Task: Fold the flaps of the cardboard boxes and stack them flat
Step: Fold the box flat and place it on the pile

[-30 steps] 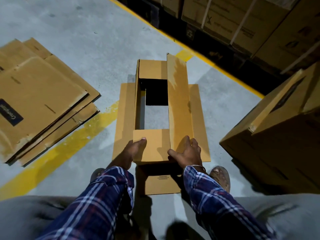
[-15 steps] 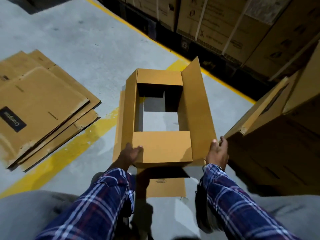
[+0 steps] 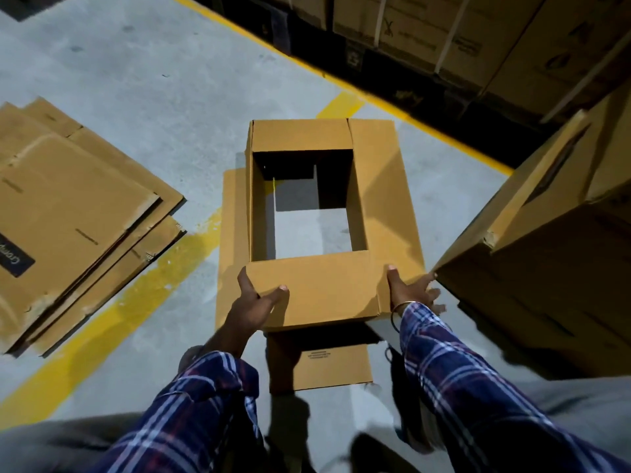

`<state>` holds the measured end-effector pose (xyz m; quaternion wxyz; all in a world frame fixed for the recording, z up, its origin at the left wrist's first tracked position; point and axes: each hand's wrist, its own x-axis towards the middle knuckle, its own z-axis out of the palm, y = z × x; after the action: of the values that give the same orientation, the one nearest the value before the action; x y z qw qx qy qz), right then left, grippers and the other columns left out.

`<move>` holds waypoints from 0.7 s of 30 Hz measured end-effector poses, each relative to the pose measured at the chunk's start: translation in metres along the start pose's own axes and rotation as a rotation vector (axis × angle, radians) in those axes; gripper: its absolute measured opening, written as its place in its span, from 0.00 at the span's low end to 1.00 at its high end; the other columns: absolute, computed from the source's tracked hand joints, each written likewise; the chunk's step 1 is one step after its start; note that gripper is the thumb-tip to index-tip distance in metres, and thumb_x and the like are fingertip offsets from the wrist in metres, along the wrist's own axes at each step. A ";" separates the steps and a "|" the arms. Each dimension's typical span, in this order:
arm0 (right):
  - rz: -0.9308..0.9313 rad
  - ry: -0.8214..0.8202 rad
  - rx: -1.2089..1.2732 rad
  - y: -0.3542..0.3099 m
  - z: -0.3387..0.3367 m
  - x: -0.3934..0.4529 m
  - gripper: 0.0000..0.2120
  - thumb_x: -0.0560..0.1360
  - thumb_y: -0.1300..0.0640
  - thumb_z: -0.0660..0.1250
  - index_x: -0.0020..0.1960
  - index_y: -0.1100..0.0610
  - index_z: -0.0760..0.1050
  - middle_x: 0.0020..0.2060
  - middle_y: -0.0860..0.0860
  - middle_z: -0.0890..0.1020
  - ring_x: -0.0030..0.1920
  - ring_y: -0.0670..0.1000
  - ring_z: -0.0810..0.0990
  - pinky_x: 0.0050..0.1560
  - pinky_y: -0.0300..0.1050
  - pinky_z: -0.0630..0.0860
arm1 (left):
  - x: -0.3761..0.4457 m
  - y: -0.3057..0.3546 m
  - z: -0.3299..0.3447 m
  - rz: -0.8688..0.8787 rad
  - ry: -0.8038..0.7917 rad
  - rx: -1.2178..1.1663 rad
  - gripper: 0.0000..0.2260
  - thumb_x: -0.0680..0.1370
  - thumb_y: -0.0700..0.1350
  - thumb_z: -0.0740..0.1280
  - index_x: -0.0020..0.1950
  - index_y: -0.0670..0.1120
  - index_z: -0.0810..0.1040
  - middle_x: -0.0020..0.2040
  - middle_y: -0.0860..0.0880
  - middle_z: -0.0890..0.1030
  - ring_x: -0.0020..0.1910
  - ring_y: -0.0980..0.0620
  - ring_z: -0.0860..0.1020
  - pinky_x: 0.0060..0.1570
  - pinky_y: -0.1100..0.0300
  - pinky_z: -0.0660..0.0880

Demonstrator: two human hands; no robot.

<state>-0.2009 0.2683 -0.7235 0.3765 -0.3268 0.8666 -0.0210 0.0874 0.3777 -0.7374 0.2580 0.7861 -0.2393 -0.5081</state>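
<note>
The open-topped brown cardboard box (image 3: 317, 216) stands on the grey concrete floor (image 3: 153, 97). The left hand (image 3: 254, 303) pinches its near flap (image 3: 316, 288), thumb on top; the right hand (image 3: 411, 290), fingers spread straight, presses the right flap (image 3: 382, 199), now folded outward from upright.

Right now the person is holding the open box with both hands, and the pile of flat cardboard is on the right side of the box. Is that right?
Not quite. The head view shows the pile of flat cardboard lying on the floor to the left of the open box, not the right. The rest holds: the left hand and the right hand both hold the box at its near end.
</note>
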 end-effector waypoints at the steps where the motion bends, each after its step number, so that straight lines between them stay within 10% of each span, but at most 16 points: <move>1: 0.016 -0.042 -0.046 0.001 0.009 0.003 0.51 0.73 0.22 0.56 0.83 0.49 0.40 0.82 0.59 0.45 0.80 0.69 0.40 0.76 0.72 0.42 | 0.000 0.000 0.000 0.002 -0.006 -0.007 0.56 0.60 0.73 0.73 0.80 0.61 0.47 0.72 0.46 0.75 0.67 0.39 0.76 0.67 0.39 0.74; 7: 0.067 -0.352 0.338 0.001 0.042 -0.011 0.48 0.75 0.23 0.50 0.78 0.60 0.64 0.77 0.61 0.67 0.75 0.63 0.66 0.74 0.54 0.59 | -0.004 0.000 -0.002 -0.029 -0.028 -0.066 0.57 0.59 0.73 0.75 0.79 0.64 0.47 0.69 0.48 0.76 0.65 0.41 0.77 0.66 0.40 0.75; 16: 0.046 -0.357 0.431 0.006 0.037 -0.015 0.38 0.81 0.32 0.55 0.77 0.61 0.66 0.75 0.60 0.70 0.72 0.63 0.69 0.72 0.53 0.63 | -0.011 0.010 -0.008 0.021 -0.137 -0.145 0.50 0.74 0.60 0.76 0.82 0.58 0.43 0.70 0.50 0.74 0.71 0.44 0.72 0.71 0.44 0.71; 21: -0.185 -0.219 0.580 -0.001 0.028 -0.028 0.24 0.83 0.41 0.60 0.73 0.52 0.74 0.70 0.55 0.76 0.69 0.60 0.74 0.72 0.54 0.69 | -0.025 0.007 -0.012 -0.005 0.068 -0.305 0.34 0.75 0.75 0.60 0.73 0.54 0.72 0.69 0.48 0.78 0.67 0.43 0.77 0.64 0.42 0.77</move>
<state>-0.1675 0.2895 -0.7253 0.5416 -0.2836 0.7453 -0.2661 0.0886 0.3901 -0.7113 0.3814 0.7551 -0.1484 -0.5122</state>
